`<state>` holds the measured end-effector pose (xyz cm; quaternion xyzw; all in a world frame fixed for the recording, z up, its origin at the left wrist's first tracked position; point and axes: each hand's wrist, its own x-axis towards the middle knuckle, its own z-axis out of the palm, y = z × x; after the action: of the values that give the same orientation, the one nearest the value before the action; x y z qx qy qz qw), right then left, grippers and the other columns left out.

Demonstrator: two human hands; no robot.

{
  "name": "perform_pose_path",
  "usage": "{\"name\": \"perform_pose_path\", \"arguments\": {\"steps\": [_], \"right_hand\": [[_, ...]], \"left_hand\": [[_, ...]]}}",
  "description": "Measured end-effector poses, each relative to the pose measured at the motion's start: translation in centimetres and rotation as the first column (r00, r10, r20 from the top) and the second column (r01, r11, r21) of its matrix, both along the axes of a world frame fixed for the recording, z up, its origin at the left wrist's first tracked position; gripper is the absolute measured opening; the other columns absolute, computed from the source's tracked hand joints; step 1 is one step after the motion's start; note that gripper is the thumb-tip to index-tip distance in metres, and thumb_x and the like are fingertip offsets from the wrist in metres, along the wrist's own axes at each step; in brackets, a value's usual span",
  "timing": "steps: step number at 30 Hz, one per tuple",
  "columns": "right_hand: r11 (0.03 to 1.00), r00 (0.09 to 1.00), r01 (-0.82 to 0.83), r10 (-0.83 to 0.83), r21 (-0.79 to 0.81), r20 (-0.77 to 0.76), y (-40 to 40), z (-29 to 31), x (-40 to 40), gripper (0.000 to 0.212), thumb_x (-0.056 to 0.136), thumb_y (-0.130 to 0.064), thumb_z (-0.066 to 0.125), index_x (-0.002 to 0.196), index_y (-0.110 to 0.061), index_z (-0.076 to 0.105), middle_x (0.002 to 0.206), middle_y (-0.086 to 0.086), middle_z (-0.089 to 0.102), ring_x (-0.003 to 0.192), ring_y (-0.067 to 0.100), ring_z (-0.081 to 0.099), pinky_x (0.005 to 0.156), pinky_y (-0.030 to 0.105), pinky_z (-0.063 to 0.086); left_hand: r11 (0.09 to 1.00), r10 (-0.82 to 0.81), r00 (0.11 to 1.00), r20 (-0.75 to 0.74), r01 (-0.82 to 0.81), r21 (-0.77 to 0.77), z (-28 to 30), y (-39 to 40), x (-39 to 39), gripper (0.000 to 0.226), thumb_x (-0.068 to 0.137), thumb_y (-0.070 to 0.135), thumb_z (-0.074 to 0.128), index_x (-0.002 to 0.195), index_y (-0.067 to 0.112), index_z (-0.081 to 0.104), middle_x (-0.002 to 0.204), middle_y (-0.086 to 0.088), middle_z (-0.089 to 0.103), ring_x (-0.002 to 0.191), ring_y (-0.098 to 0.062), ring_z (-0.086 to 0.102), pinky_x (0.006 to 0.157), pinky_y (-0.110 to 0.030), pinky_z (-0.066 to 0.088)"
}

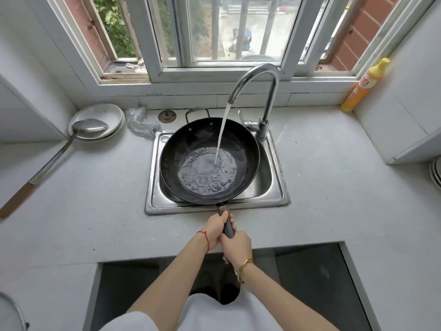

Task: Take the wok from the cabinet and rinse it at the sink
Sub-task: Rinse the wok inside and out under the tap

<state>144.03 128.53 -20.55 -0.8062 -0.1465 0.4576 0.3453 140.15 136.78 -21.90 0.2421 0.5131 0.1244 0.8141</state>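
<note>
While water runs from the tap into it, you hold the wok over the sink w/ both hands on its long handle. Your left hand, red cord at the wrist, is wrapped round the handle nearer the pan; your right hand, gold bracelet at the wrist, grips the handle's end just behind it. The two hands touch.

The wok is dark, round, nearly as wide as the basin, and sits in or just above it; can't tell if its base rests on the sink. Its small loop handle points away from you, toward the window. The stream lands right of centre and a shallow pool is spreading across the bottom.

On the worktop, left of the sink: a stack of white plates w/ a long metal ladle lying in them, plus a steel scourer. An orange detergent bottle stands far right by the wall.

Risks, as I judge them: the pool adds weight far from your grip, so the wok may tip fwd. or twist. Wet handle could slip. Tilt too fast to empty it and water may slosh over the sink rim onto the worktop & you.
</note>
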Motion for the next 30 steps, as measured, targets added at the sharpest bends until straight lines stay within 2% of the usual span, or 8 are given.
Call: {"name": "perform_pose_path", "arguments": {"steps": [6, 9, 13, 18, 24, 30], "right_hand": [[0.999, 0.997, -0.038, 0.037, 0.017, 0.066, -0.7, 0.4, 0.0, 0.021, 0.088, -0.032, 0.064, 0.08, -0.012, 0.065, 0.065, 0.008, 0.063, 0.046, 0.02, 0.058, 0.036, 0.019, 0.044], [0.999, 0.999, -0.036, 0.035, 0.04, 0.035, -0.9, 0.6, 0.2, 0.023, 0.088, -0.031, 0.064, 0.082, -0.009, 0.066, 0.062, 0.008, 0.061, 0.044, 0.019, 0.056, 0.035, 0.019, 0.042], [0.996, 0.998, -0.036, 0.039, 0.076, -0.041, -0.9, 1.3, 0.6, 0.026, 0.089, -0.026, 0.064, 0.072, -0.008, 0.059, 0.05, 0.005, 0.052, 0.027, 0.01, 0.045, 0.032, 0.018, 0.036], [0.993, 0.988, -0.073, 0.085, 0.096, -0.126, -0.9, 2.4, 0.7, 0.026, 0.091, -0.022, 0.06, 0.07, -0.01, 0.053, 0.04, -0.001, 0.047, 0.029, 0.014, 0.044, 0.036, 0.023, 0.038], [0.993, 0.99, -0.074, 0.084, 0.093, -0.113, -0.7, 3.9, 0.0, 0.02, 0.092, -0.021, 0.06, 0.077, -0.008, 0.056, 0.048, 0.004, 0.051, 0.028, 0.011, 0.046, 0.032, 0.02, 0.038], [0.993, 0.996, -0.078, 0.08, 0.083, -0.024, -0.8, 4.3, -0.7, 0.018, 0.091, -0.024, 0.062, 0.087, -0.006, 0.061, 0.059, 0.007, 0.056, 0.034, 0.012, 0.05, 0.034, 0.019, 0.04]], "left_hand": [[0.999, -0.011, 0.999, 0.032, 0.009, 0.048, 0.7, -0.8, 0.0, 0.025, 0.106, 0.018, 0.034, 0.088, 0.007, 0.048, 0.073, -0.004, 0.049, 0.059, -0.017, 0.05, 0.06, -0.027, 0.049], [0.99, -0.041, 0.999, 0.012, 0.039, 0.138, 1.2, -1.1, -0.1, 0.023, 0.105, 0.016, 0.035, 0.088, 0.008, 0.048, 0.074, -0.005, 0.051, 0.06, -0.017, 0.051, 0.058, -0.026, 0.051], [0.978, 0.003, 0.998, -0.055, 0.009, 0.206, 1.8, -1.6, 0.3, 0.016, 0.104, 0.015, 0.039, 0.092, 0.006, 0.043, 0.074, -0.007, 0.051, 0.057, -0.019, 0.051, 0.054, -0.027, 0.05], [0.953, 0.038, 0.988, -0.147, 0.009, 0.303, 2.0, -1.6, -0.1, 0.014, 0.102, 0.016, 0.044, 0.094, 0.004, 0.045, 0.076, -0.009, 0.057, 0.053, -0.02, 0.057, 0.057, -0.031, 0.054], [0.966, 0.06, 0.994, -0.087, -0.035, 0.256, 2.9, -1.4, -1.0, 0.02, 0.101, 0.015, 0.046, 0.084, 0.006, 0.05, 0.074, -0.009, 0.057, 0.055, -0.019, 0.058, 0.055, -0.029, 0.053], [0.986, 0.065, 0.997, 0.039, -0.07, 0.152, 4.0, -1.7, -1.6, 0.021, 0.103, 0.014, 0.044, 0.086, 0.004, 0.052, 0.073, -0.008, 0.053, 0.058, -0.019, 0.053, 0.057, -0.027, 0.052]]}}
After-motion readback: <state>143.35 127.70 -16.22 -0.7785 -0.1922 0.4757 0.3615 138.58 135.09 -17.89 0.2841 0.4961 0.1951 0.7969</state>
